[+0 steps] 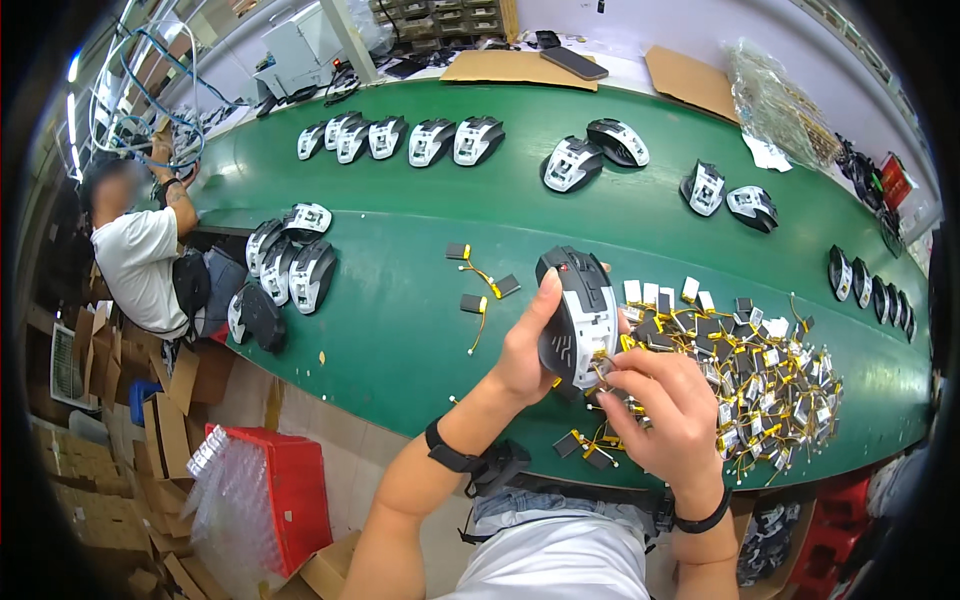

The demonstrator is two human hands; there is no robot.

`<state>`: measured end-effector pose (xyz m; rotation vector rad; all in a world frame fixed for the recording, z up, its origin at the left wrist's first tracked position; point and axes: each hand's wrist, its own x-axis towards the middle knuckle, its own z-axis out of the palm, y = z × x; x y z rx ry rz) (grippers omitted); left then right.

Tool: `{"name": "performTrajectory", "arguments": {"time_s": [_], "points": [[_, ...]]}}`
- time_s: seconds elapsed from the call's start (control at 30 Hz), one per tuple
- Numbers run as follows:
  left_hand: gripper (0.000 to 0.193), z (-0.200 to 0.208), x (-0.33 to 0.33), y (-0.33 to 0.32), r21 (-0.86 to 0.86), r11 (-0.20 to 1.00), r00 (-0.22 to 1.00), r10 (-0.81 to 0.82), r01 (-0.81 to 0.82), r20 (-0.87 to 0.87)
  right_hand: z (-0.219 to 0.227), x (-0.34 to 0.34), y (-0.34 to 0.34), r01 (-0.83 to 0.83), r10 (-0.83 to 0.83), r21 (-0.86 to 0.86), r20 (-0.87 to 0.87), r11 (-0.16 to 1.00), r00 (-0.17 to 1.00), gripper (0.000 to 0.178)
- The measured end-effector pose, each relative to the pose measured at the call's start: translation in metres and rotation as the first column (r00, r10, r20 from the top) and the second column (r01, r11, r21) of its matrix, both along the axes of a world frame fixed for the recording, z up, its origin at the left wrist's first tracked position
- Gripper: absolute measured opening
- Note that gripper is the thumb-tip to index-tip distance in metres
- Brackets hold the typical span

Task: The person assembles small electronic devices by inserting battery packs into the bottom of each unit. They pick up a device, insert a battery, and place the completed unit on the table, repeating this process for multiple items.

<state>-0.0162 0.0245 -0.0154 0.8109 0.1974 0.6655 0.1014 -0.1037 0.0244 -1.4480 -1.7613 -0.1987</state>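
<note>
A black and white computer mouse (588,318) without its full top cover is raised above the table, its inner white frame exposed. My left hand (524,352) wraps round it from the left, thumb on its side. At the mouse's near end, my right hand (664,412) pinches a thin wire lead with thumb and fingers; a bit of yellow shows there, too small to make out fully. Beside my right hand lies a large heap of small battery packs (770,385) with yellow tape and thin wires. A few loose batteries (473,303) lie left of the mouse.
Partly assembled mice stand in a back row (432,142), in a left cluster (312,275) and at the right edge (862,282) of the green table (400,330). A phone (574,64) rests on cardboard behind. A red crate (295,490) is on the floor; a co-worker (145,250) sits left.
</note>
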Motion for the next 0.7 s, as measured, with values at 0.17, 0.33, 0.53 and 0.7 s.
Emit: {"name": "performTrajectory", "arguments": {"time_s": [0.17, 0.33, 0.53, 0.7], "points": [[0.068, -0.001, -0.001, 0.004, -0.048, 0.999, 1.0, -0.014, 0.015, 0.019, 0.003, 0.008, 0.008, -0.048, 0.044, 0.058, 0.071, 0.997, 0.997, 0.021], [0.07, -0.003, 0.003, 0.0, -0.092, 0.988, 0.989, 0.128, -0.121, 0.08, -0.011, -0.009, 0.023, 0.047, -0.037, 0.17, -0.064, 0.984, 0.997, 0.023], [0.068, -0.01, 0.0, 0.003, -0.175, 0.96, 0.97, 0.232, -0.217, 0.069, -0.017, -0.019, 0.021, 0.156, -0.164, 0.082, 0.111, 0.984, 0.98, 0.031], [0.07, -0.011, -0.003, 0.01, -0.212, 0.968, 0.964, 0.175, -0.132, 0.198, -0.021, -0.033, 0.015, 0.151, -0.144, -0.015, 0.214, 0.988, 0.966, 0.045]]}}
